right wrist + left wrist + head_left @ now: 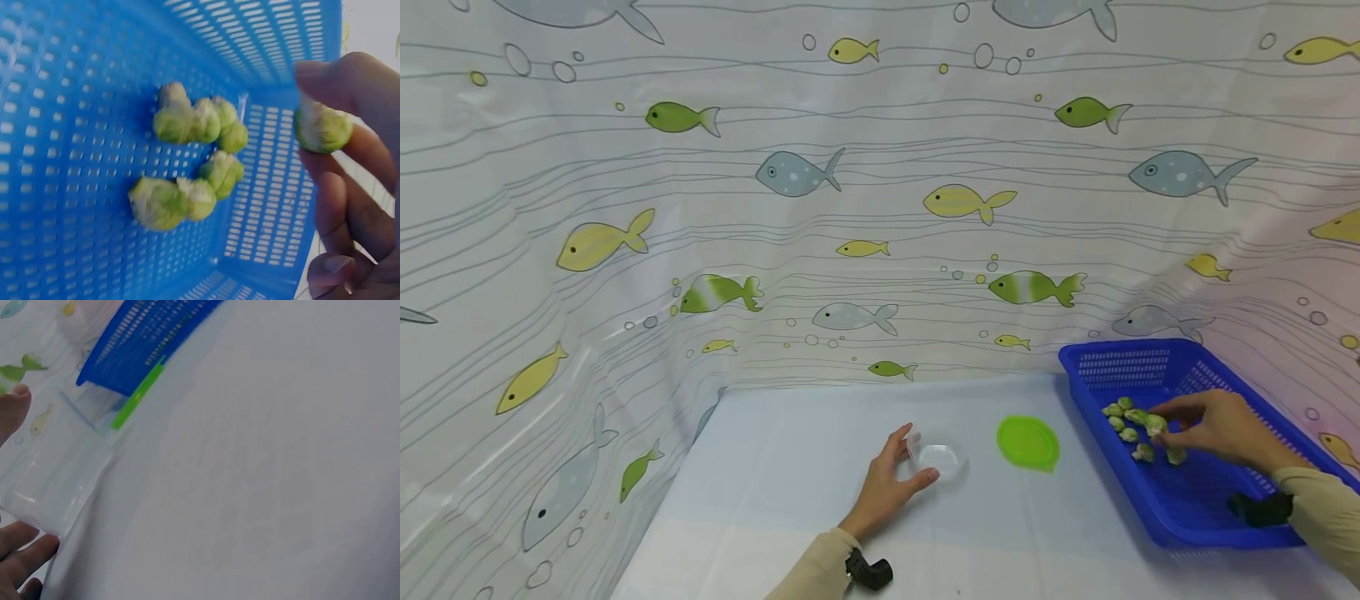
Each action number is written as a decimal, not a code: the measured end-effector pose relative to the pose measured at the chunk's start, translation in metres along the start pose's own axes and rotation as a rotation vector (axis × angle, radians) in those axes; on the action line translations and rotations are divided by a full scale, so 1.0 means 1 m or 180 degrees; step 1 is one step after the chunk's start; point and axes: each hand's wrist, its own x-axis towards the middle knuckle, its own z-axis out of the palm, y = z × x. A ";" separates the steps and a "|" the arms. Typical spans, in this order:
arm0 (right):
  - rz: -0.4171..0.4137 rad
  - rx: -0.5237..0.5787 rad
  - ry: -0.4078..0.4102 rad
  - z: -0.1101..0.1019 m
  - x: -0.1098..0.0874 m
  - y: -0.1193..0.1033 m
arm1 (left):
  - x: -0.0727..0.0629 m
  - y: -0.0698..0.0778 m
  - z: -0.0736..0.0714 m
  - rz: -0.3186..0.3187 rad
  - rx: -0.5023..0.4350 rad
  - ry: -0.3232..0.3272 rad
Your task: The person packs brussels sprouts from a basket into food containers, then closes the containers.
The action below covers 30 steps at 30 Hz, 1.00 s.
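My right hand pinches a Brussels sprout between thumb and fingers, over the blue basket. Below it, several green Brussels sprouts lie grouped on the basket's perforated floor. On the table, my left hand is curved round a clear plastic container, thumb on the near side and fingers on the far side. In the left wrist view, fingertips touch the container's wall. No contents can be made out in it.
A flat lime-green lid lies on the white table between the container and the basket. The basket's raised walls stand at the right. A fish-patterned sheet hangs behind the table and along its sides.
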 end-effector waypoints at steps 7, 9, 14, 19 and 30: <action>-0.0066 0.0283 0.0255 0.000 0.002 -0.011 | 0.000 0.000 0.001 -0.0021 -0.0006 0.0001; -0.0080 0.0378 0.0266 0.000 0.004 -0.014 | -0.001 0.000 0.001 -0.0023 -0.0008 0.0006; -0.0100 0.0471 0.0326 -0.003 0.010 -0.023 | 0.000 -0.001 0.001 -0.0016 0.0022 0.0012; -0.0114 0.0608 0.0375 -0.004 0.016 -0.038 | -0.001 0.001 0.001 -0.0048 0.0016 0.0000; -0.0315 0.1068 0.0287 0.006 0.031 -0.080 | -0.002 0.001 0.000 -0.0018 -0.0009 0.0014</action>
